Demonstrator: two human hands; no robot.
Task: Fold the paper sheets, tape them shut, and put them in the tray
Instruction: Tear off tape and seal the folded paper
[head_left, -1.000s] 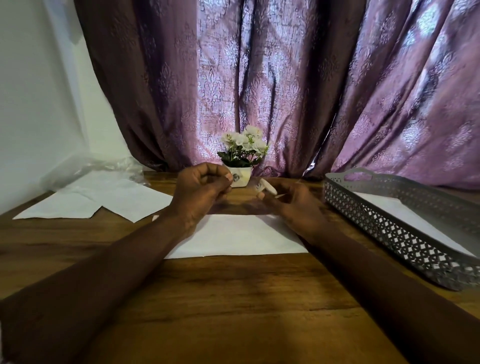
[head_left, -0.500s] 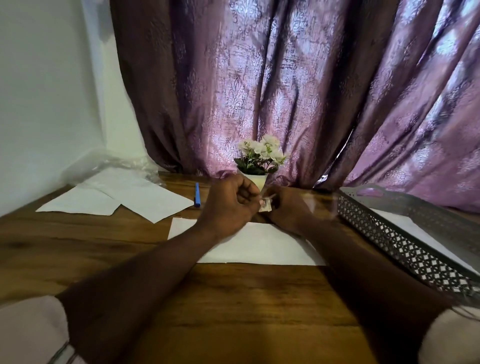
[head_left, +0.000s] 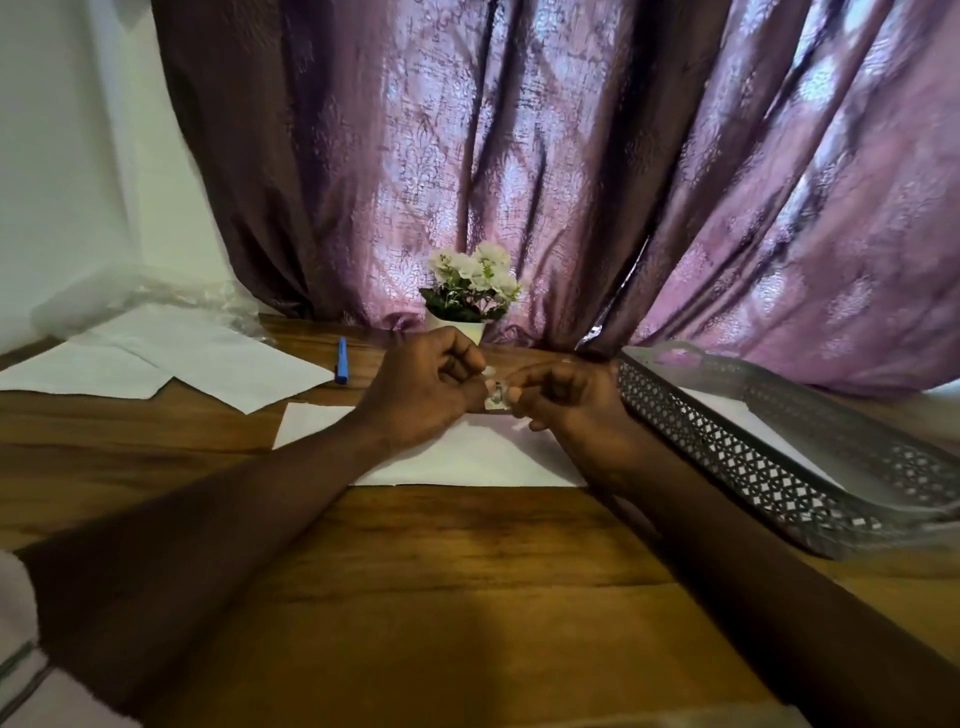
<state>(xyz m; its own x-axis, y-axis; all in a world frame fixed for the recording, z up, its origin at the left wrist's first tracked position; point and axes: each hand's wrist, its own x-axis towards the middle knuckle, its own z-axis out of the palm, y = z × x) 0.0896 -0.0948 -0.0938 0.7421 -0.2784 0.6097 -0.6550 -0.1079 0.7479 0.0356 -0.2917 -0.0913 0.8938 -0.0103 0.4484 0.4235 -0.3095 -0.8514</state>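
hands (head_left: 498, 395) now closer together, both pinching tape (head_left: 494, 397).

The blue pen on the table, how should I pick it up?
Take the slim blue pen around its middle, coming straight down from above with thumb and finger on its two long sides. It lies flat on the brown wooden table, pointing away from you, and nothing touches it, so both sides are open. This is a judgement from its pose.

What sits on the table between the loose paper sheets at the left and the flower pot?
In the head view, a blue pen lies on bare wood between the loose sheets and the flower pot, touching neither as far as shows.
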